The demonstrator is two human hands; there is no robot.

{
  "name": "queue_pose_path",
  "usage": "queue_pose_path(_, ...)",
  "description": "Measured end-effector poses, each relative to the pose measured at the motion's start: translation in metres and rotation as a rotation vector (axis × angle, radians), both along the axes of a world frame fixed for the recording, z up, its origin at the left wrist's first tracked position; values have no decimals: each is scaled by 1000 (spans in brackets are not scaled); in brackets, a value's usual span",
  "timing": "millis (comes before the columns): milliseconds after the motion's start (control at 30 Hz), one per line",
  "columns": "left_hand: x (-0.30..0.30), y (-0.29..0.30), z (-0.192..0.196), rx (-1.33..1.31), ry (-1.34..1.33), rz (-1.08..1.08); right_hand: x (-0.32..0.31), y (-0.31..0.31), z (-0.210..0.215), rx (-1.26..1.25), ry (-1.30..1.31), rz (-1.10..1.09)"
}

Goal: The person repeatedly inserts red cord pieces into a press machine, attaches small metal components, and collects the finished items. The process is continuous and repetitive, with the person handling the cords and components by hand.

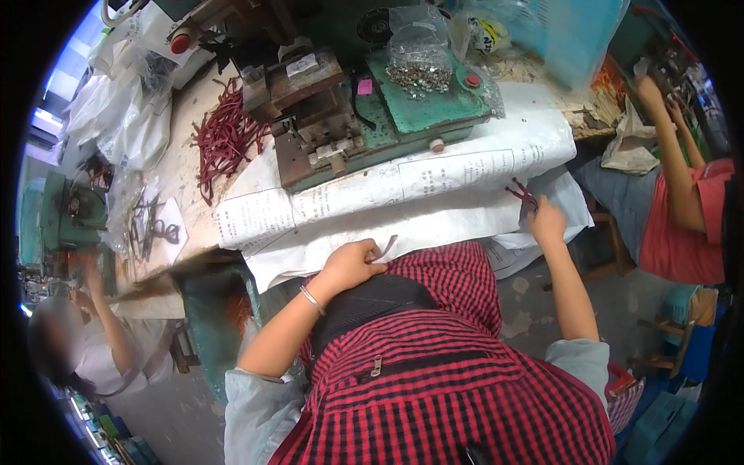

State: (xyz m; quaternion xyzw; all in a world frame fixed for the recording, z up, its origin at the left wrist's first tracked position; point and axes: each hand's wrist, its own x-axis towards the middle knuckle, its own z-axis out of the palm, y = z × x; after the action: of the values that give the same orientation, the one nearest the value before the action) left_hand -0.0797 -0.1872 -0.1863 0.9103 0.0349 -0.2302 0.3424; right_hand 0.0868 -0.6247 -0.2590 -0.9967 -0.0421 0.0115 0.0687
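Observation:
Above my lap, my left hand [353, 267] is closed, with a thin dark reddish strip [389, 246] sticking up from between its thumb and fingers. My right hand [547, 221], out to the right by the white sheet's edge, pinches a few short dark red straps [518, 188] and a darker piece beside them. A white printed sheet [364, 225] hangs over the bench front between the hands. Below my left hand, a black textured piece [380, 306] lies across my red-and-black checked apron [434, 364].
A green bench machine [426, 108] with a metal head stands ahead, bearing a clear bag of small metal fittings [418, 74]. Left of it lies a heap of dark red straps [225, 139]. Co-workers sit at the left [116, 349] and right [682, 201].

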Motion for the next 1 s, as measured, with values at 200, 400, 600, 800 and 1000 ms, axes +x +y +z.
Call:
queue_pose_path(200,2,20,48,-100,89,86,-44,33,-37,-235,492,233)
queue_pose_path(400,26,3,68,-187,-37,-23,-72,16,-99,-378,422,575)
queue_pose_path(600,132,-135,53,-149,-288,-545,-91,9,-87,-243,389,500)
queue_pose_path(800,132,-209,-34,450,-577,-732,-79,6,-105,51,329,-51)
queue_pose_path(1000,154,-211,-75,449,-341,-624,-16,27,-65,213,557,-312)
